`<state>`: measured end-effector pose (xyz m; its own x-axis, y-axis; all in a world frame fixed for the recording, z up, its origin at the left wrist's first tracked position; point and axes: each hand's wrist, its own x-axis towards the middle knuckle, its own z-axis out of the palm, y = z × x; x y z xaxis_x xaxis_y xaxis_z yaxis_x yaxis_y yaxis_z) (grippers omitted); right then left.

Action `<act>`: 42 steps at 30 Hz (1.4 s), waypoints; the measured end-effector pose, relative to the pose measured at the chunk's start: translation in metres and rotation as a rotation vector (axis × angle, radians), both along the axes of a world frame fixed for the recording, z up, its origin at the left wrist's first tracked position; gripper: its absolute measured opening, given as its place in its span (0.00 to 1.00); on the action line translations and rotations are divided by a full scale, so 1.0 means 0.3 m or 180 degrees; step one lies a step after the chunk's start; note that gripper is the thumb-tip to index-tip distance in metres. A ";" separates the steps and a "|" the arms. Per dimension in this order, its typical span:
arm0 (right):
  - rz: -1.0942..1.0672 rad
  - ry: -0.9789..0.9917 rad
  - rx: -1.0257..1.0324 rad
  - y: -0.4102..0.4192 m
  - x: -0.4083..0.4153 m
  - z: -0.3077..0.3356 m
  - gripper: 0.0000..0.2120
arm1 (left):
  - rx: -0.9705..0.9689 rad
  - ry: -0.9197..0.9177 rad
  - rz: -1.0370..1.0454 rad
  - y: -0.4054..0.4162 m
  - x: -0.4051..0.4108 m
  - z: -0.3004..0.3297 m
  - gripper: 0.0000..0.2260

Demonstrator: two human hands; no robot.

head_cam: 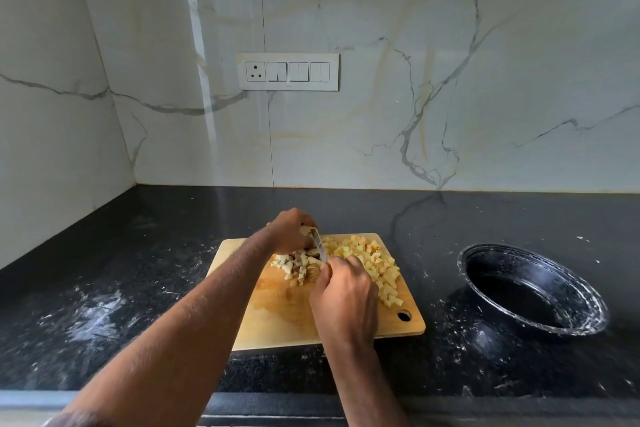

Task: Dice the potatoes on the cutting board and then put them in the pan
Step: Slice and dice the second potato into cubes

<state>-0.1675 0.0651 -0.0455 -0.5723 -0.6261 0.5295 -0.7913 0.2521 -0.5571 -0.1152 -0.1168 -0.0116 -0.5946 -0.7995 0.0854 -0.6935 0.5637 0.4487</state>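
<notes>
A wooden cutting board [277,319] lies on the black counter. A heap of diced potato [379,270] covers its right side, and a smaller pile of pieces [291,265] lies near its middle. My left hand [289,230] curls over a potato piece [306,229] at the board's far edge. My right hand [346,295] grips a knife whose blade [319,246] points away from me and meets that piece. The black pan [585,315] stands to the right of the board, with nothing visible inside it.
The black speckled counter [121,305] runs to a marble wall behind and on the left. A white switch panel [288,71] is on the back wall. The counter's front edge [485,402] runs along the bottom of the view.
</notes>
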 end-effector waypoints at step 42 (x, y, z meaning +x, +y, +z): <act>-0.0088 0.0064 -0.0008 0.001 -0.005 0.003 0.07 | -0.0206 -0.0618 -0.0043 0.079 0.019 0.057 0.14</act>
